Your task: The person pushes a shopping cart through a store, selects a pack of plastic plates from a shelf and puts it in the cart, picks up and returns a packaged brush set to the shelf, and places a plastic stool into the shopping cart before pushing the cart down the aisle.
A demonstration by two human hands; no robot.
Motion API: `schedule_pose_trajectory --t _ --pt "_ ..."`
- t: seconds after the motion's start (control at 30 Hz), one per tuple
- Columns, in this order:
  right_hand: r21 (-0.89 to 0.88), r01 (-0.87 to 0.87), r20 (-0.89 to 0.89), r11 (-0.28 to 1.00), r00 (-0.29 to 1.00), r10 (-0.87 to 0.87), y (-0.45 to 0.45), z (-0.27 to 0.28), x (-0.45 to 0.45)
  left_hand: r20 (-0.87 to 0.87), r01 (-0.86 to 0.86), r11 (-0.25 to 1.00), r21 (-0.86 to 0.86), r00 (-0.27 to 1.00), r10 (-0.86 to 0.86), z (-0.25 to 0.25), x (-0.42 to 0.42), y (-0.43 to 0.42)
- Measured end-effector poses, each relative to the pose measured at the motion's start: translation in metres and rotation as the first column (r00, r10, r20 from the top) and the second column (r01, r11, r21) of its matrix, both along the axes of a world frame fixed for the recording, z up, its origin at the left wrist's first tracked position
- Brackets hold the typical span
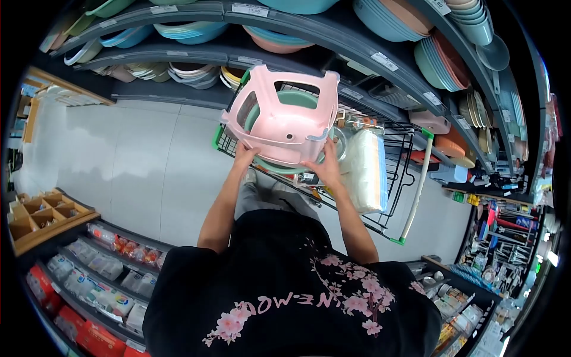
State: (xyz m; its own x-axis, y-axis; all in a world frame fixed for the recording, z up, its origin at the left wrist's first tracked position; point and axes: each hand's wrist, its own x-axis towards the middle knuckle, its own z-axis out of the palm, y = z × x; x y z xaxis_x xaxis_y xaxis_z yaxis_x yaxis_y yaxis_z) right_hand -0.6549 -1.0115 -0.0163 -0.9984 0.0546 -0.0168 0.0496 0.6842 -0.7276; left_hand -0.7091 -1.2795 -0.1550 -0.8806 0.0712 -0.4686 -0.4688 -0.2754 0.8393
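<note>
A pink plastic stool (282,126), turned legs up, is between my hands over a shopping cart (389,184). My left hand (245,156) grips its near left edge, the thumb along the rim. My right hand (325,166) grips the near right edge; its fingers are partly hidden by the stool. Beneath and around the stool shows a green basin (281,169), mostly covered, in the cart's left part. A white plastic-wrapped package (364,169) stands in the cart to the right of the stool.
Shelves (205,56) with stacked basins (190,31) and bowls run along the far side. A shelf of packaged goods (113,273) is at near left, beside a wooden divided display (50,217). Grey tiled floor (140,154) stretches left of the cart. Hanging utensils (508,235) are at right.
</note>
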Motion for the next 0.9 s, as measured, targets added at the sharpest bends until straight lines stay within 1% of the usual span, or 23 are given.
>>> schedule_pose_trajectory --t 0.03,0.07,0.13,0.17,0.23,0.27,0.3,0.33,0.4,0.43,0.47,0.53,0.57,0.6,0.67,0.7,0.77,0.83,0.87,0.9 --pt "-0.069 0.032 0.018 0.997 0.999 -0.03 -0.002 -0.005 0.0 0.007 0.02 1.0 -0.004 1.0 -0.02 0.007 -0.004 -0.001" --pt "-0.063 0.034 0.019 0.997 0.999 -0.033 -0.002 -0.01 -0.001 0.007 0.022 1.0 0.002 1.0 -0.022 0.011 -0.008 0.0" --pt "-0.133 0.05 -0.005 0.99 0.999 -0.052 -0.005 -0.019 -0.002 -0.053 0.07 0.994 -0.081 0.996 -0.074 0.004 -0.015 -0.004" --pt "-0.131 0.061 -0.001 0.989 0.998 -0.062 -0.003 -0.023 -0.002 -0.042 0.081 0.992 -0.099 0.995 -0.086 0.0 -0.019 -0.005" --pt "-0.015 0.045 0.05 0.999 0.998 -0.044 -0.007 -0.017 -0.006 -0.029 0.099 0.991 -0.092 0.994 -0.102 -0.007 -0.024 -0.006" --pt "-0.015 0.056 0.05 0.998 0.997 -0.055 -0.009 -0.013 -0.004 -0.018 0.104 0.991 -0.089 0.994 -0.106 -0.01 -0.025 -0.005" --pt "-0.001 0.035 0.018 0.999 0.999 -0.035 -0.011 -0.011 -0.002 -0.035 0.099 0.993 -0.057 0.994 -0.101 0.003 -0.025 -0.006" --pt "0.013 0.012 -0.013 1.0 1.0 -0.012 -0.012 -0.01 -0.001 -0.037 0.104 0.993 -0.059 0.994 -0.106 0.002 -0.025 -0.005" --pt "0.01 0.024 -0.017 1.0 1.0 -0.024 -0.009 -0.017 0.003 -0.089 0.067 0.994 -0.088 0.993 -0.075 0.008 -0.026 -0.003" --pt "0.01 0.034 -0.02 0.999 0.999 -0.034 -0.007 -0.022 0.004 -0.042 0.091 0.989 -0.116 0.994 -0.097 0.008 -0.028 -0.003" --pt "0.01 0.045 -0.025 0.999 0.999 -0.045 -0.005 -0.027 0.005 -0.046 0.101 0.988 -0.116 0.993 -0.107 0.009 -0.032 -0.001" --pt "0.045 0.084 0.032 0.995 0.996 -0.086 -0.005 -0.03 0.009 -0.073 0.117 0.981 -0.154 0.989 -0.13 0.008 -0.033 -0.003" --pt "0.043 0.084 0.035 0.996 0.996 -0.086 -0.004 -0.031 0.011 -0.028 0.185 0.965 -0.184 0.981 -0.194 0.008 -0.038 -0.008" --pt "0.043 0.078 0.02 0.996 0.997 -0.079 -0.005 -0.03 0.011 -0.027 0.183 0.965 -0.188 0.981 -0.191 0.006 -0.037 -0.01" --pt "0.036 0.073 -0.003 0.997 0.997 -0.072 -0.009 -0.029 0.01 -0.045 0.224 0.942 -0.249 0.969 -0.242 0.004 -0.04 -0.016" --pt "0.043 0.085 0.007 0.995 0.996 -0.085 -0.01 -0.028 0.011 -0.052 0.225 0.941 -0.252 0.968 -0.246 0.01 -0.042 -0.017" --pt "0.054 0.108 0.01 0.993 0.994 -0.109 -0.008 -0.026 0.013 -0.018 0.276 0.944 -0.181 0.959 -0.284 0.021 -0.043 -0.015" --pt "0.038 0.148 0.111 0.988 0.982 -0.151 -0.012 -0.026 0.014 -0.018 0.301 0.937 -0.177 0.951 -0.309 0.013 -0.049 -0.014" --pt "0.035 0.15 0.109 0.988 0.982 -0.153 -0.01 -0.032 0.013 -0.011 0.32 0.931 -0.175 0.945 -0.327 0.008 -0.05 -0.015" --pt "0.044 0.132 0.086 0.99 0.987 -0.135 -0.006 -0.045 0.013 -0.047 0.311 0.932 -0.184 0.945 -0.324 -0.008 -0.052 -0.015"
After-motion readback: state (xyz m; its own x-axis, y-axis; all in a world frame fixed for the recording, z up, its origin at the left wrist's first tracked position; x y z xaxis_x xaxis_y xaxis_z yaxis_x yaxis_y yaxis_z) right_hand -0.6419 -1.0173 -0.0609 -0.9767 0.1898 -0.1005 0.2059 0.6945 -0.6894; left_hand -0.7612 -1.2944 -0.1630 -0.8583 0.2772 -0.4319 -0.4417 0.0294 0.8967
